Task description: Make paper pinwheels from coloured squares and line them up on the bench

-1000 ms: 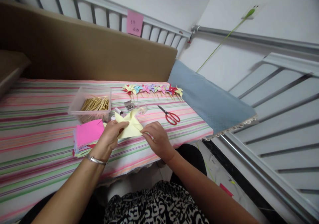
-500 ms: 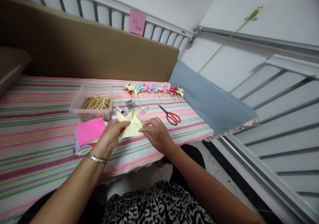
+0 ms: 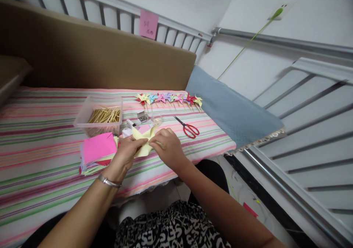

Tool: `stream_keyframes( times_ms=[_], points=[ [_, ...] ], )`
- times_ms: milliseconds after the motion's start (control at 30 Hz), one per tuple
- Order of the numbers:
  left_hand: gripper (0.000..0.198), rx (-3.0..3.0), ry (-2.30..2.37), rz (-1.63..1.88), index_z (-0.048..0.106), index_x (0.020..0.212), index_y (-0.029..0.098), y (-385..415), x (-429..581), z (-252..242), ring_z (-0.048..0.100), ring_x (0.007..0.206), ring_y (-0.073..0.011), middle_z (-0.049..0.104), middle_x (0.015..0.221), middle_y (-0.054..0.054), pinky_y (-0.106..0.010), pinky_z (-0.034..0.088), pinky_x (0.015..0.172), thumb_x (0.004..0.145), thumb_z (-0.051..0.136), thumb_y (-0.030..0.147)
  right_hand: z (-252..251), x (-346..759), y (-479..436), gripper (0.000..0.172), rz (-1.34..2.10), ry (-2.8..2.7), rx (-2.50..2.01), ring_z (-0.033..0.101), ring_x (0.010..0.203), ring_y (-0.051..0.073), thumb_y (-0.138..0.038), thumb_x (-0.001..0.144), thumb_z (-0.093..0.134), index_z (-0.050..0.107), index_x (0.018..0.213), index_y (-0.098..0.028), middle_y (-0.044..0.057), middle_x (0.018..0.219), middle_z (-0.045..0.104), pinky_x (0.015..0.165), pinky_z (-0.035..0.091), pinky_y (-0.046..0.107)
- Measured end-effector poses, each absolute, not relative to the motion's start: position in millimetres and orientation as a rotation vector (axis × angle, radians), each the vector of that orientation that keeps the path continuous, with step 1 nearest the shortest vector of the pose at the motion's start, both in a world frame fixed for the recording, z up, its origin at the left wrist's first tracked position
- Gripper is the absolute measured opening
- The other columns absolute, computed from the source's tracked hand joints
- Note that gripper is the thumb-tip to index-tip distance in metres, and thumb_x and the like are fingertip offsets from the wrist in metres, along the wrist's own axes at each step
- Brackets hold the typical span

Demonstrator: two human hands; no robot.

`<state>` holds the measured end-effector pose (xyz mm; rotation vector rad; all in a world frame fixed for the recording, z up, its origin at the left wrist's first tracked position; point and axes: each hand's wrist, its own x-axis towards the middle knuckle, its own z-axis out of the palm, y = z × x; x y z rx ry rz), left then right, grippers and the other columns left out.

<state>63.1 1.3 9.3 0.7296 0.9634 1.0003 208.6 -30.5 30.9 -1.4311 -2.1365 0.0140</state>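
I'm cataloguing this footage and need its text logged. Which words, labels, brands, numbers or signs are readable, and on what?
"311", probably: upper line of the pink note on the railing; the smaller line below is too blurred to read.
"ES": letters on the black-and-white clothing; its other lettering is broken up by folds.
White box: faint marks, too small to read.
No brand is readable.

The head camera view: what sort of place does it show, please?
Probably a bedroom or dormitory corner used as a small craft workplace: white slatted railings resembling a bed frame, a striped cloth, and paper pinwheels lying on it.
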Motion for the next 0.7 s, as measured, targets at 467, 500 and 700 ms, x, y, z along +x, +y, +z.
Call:
stream_keyframes(
  times_ms=[467,500,700],
  points=[
    [0.020,0.645,0.848,1.057,0.060,0.055,0.014,-1.7,64.3,10.4,0.053,0.047,-0.0096,0.062,0.050,0.002,-0.021,0.040,0.049,0.048,0.078,0.014,31.6,200.0,-25.7,0.011,0.032,-2.002,-1.638,0.052,0.081,0.020,-0.022,0.079,0.062,0.066,0.070,-0.018,0.004,0.077,0.061,0.076,0.039,0.030],
    [0.020,0.635,0.829,1.073,0.059,0.055,0.014,-2.0,64.6,10.6,0.053,0.047,-0.0089,0.061,0.049,0.003,-0.020,0.040,0.049,0.048,0.078,0.012,31.5,199.9,-25.4,0.011,0.030,-1.996,-1.642,0.053,0.081,0.020,-0.022,0.079,0.062,0.066,0.070,-0.018,0.004,0.076,0.062,0.076,0.039,0.030],
    [0.023,0.609,0.794,1.089,0.056,0.052,0.015,-1.2,65.9,8.9,0.050,0.045,-0.0072,0.056,0.046,0.006,-0.019,0.040,0.048,0.049,0.079,0.009,33.4,199.4,-23.1,0.010,0.037,-1.977,-1.678,0.054,0.082,0.020,-0.021,0.078,0.062,0.065,0.069,-0.018,0.004,0.077,0.064,0.076,0.039,0.030]
  ],
)
